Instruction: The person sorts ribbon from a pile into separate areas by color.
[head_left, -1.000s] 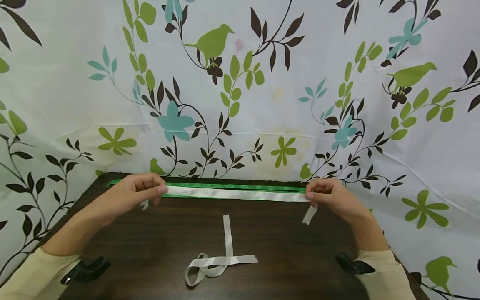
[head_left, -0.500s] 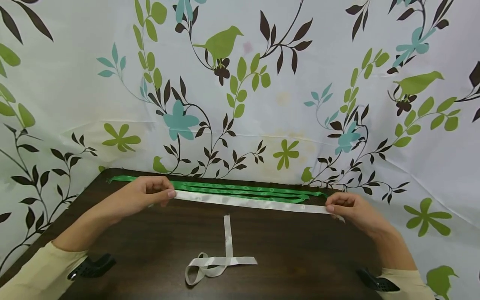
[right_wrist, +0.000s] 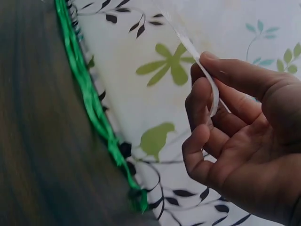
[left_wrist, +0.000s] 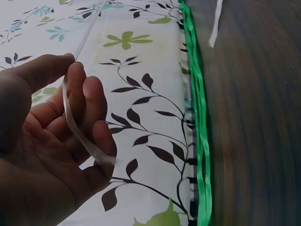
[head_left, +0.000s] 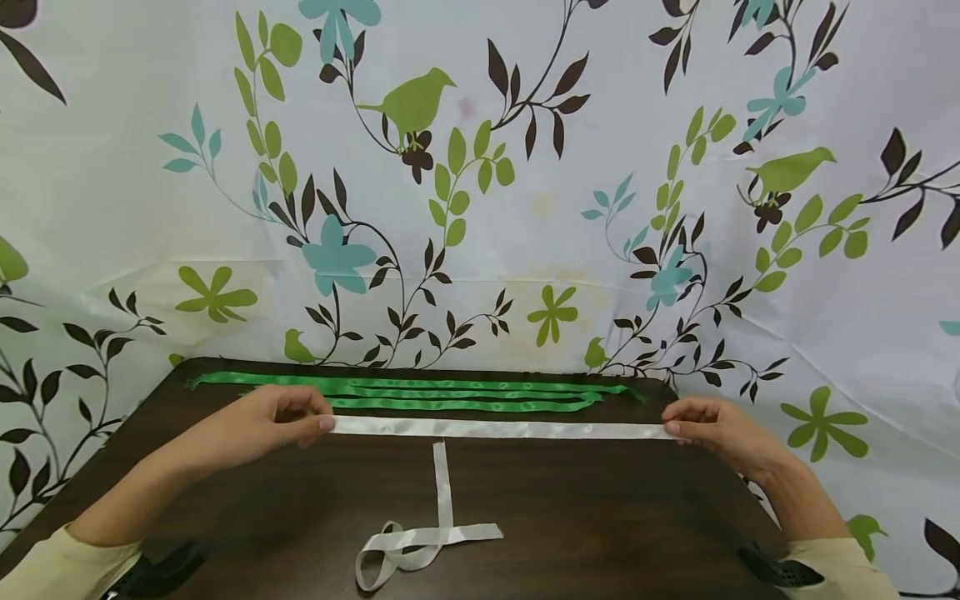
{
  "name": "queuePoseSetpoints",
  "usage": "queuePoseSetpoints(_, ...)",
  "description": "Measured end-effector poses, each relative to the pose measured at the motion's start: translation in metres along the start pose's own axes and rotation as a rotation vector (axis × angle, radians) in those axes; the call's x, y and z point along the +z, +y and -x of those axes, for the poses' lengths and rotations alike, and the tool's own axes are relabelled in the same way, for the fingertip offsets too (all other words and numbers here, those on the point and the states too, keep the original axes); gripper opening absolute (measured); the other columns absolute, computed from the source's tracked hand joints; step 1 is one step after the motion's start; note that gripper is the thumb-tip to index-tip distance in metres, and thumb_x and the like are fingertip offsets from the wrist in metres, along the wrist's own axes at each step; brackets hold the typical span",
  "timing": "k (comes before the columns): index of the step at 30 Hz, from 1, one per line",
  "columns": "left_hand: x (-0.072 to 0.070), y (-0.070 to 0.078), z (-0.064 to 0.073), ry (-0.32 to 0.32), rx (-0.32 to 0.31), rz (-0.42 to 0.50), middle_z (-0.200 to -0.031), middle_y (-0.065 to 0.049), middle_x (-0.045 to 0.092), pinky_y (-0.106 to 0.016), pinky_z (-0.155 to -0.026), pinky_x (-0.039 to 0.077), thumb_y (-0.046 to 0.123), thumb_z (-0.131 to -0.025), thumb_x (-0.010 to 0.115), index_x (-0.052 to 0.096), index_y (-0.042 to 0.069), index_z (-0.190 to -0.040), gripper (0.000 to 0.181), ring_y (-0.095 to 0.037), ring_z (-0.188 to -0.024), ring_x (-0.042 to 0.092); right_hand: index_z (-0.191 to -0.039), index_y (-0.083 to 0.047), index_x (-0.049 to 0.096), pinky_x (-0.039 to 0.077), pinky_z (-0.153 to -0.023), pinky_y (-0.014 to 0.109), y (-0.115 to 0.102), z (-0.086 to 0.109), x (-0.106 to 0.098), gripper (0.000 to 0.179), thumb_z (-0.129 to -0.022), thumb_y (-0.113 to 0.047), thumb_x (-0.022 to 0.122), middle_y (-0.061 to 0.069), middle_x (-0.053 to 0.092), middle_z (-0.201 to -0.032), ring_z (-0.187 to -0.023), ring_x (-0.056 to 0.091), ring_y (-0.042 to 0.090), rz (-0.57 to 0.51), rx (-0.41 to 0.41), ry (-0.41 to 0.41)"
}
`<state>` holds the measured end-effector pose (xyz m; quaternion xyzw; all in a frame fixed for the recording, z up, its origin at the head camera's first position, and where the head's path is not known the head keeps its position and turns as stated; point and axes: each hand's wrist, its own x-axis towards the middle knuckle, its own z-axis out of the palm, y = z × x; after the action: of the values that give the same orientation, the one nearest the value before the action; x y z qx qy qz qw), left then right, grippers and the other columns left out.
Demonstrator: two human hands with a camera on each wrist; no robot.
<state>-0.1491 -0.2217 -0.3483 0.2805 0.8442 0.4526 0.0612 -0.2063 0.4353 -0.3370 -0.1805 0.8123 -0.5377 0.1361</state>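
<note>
A white satin ribbon (head_left: 495,428) is stretched straight between my two hands. My left hand (head_left: 262,427) pinches it between thumb and forefinger. In the left wrist view, a short frayed tail of the white ribbon (left_wrist: 89,147) hangs from the pinch across the other fingers. On the far side, my right hand (head_left: 726,435) pinches the opposite end. The right wrist view shows a short curl of ribbon (right_wrist: 215,96) past that thumb. Just beyond the stretched ribbon, a folded green ribbon (head_left: 450,405) lies in several parallel lengths along the table's back edge.
Another white ribbon (head_left: 405,548) lies loosely looped on the dark wooden table (head_left: 600,517), one straight end pointing away from me. A patterned cloth (head_left: 480,317) with birds and leaves hangs right behind the table. Dark straps sit at both sleeve cuffs.
My right hand has slid rightward to nearer the ribbon's end, so the stretched span is longer and its hanging tail shorter. The white ribbon, earlier over the green one, now appears nearer me.
</note>
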Motion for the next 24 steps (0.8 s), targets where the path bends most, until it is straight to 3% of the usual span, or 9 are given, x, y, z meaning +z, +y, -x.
queuePoseSetpoints(8, 0.006, -0.008, -0.003, -0.039, -0.039, -0.012, -0.079, -0.003, 0.061, -0.035, -0.058, 0.044, 0.030, -0.104, 0.062, 0.068, 0.015, -0.102, 0.016, -0.021, -0.069, 0.055, -0.124, -0.002, 0.066, 0.053, -0.074, 0.034, 0.027, 0.008, -0.025, 0.022, -0.104, -0.009, 0.061, 0.007, 0.067, -0.101, -0.085, 0.061, 0.021, -0.010, 0.072, 0.102)
queuePoseSetpoints(15, 0.024, -0.018, -0.021, -0.089, -0.061, -0.011, -0.077, -0.003, 0.059, -0.033, -0.055, 0.042, 0.032, -0.102, 0.066, 0.070, 0.017, -0.097, 0.017, -0.015, -0.065, 0.049, -0.131, 0.004, 0.057, 0.050, -0.075, 0.035, 0.037, 0.005, -0.041, 0.038, -0.101, -0.018, 0.067, 0.013, 0.066, -0.111, -0.091, 0.060, 0.024, 0.086, 0.143, 0.185)
queuePoseSetpoints(21, 0.032, -0.029, -0.040, -0.103, -0.060, -0.034, -0.077, -0.002, 0.062, -0.036, -0.063, 0.045, 0.033, -0.103, 0.064, 0.070, 0.017, -0.099, 0.018, -0.032, -0.075, 0.058, -0.129, 0.009, 0.058, 0.054, -0.081, 0.034, 0.045, 0.005, -0.049, 0.042, -0.102, -0.022, 0.067, 0.014, 0.066, -0.113, -0.096, 0.064, 0.021, 0.202, 0.153, 0.268)
queuePoseSetpoints(24, 0.035, -0.036, -0.053, -0.109, -0.067, -0.024, -0.076, -0.003, 0.062, -0.036, -0.064, 0.046, 0.032, -0.103, 0.064, 0.071, 0.013, -0.101, 0.020, -0.033, -0.076, 0.059, -0.125, 0.009, 0.062, 0.053, -0.078, 0.033, 0.053, 0.006, -0.054, 0.042, -0.102, -0.026, 0.067, 0.013, 0.067, -0.108, -0.094, 0.064, 0.024, 0.294, 0.141, 0.326)
